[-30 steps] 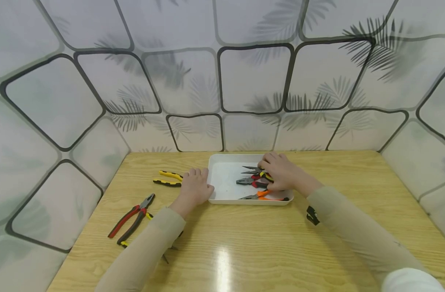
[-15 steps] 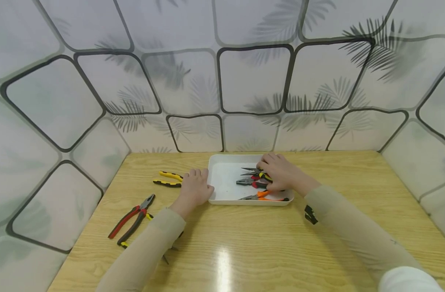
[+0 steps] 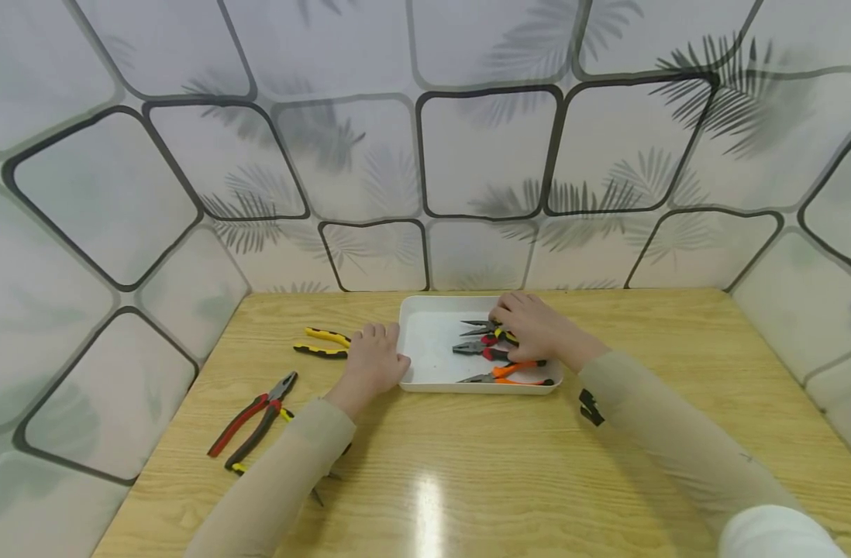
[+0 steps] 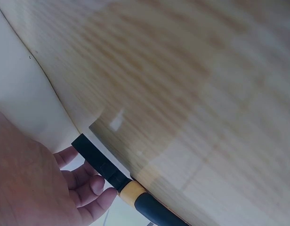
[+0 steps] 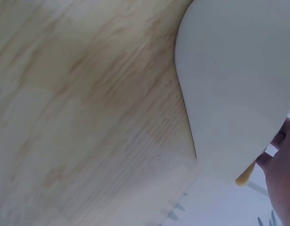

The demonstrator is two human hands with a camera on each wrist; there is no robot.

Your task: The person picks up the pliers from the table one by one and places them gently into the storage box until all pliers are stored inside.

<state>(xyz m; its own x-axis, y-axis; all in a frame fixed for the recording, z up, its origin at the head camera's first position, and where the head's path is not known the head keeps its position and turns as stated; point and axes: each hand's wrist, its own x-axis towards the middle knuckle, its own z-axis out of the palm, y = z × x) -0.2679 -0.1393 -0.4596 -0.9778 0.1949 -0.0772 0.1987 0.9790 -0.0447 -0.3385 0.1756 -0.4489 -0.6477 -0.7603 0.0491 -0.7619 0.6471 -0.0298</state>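
Observation:
At the left end of the white tray [image 3: 428,333], my left hand [image 3: 371,358] grips the dark head of yellow-and-black pliers [image 4: 101,161]; their handles stick out leftward in the head view. In the left wrist view, curled fingers show behind that head. Inside the tray, my right hand [image 3: 535,332] holds long-nose pliers with yellow-and-black handles [image 3: 477,328], jaws pointing left. Just below lie red-and-black combination pliers [image 3: 470,347], partly under the hand. Orange-handled long-nose pliers [image 3: 509,373] lie along the front wall. The right wrist view shows mostly the tray's outer wall [image 5: 234,89].
Large red-and-black pliers [image 3: 261,411] lie open on the wooden table [image 3: 495,473] at the left. Another yellow-and-black pair [image 3: 287,415] is mostly hidden beneath my left sleeve. A patterned wall [image 3: 488,155] stands behind the table.
My right hand has shifted slightly left and down with the long-nose pliers, uncovering more of the orange handles. The left hand stays in place.

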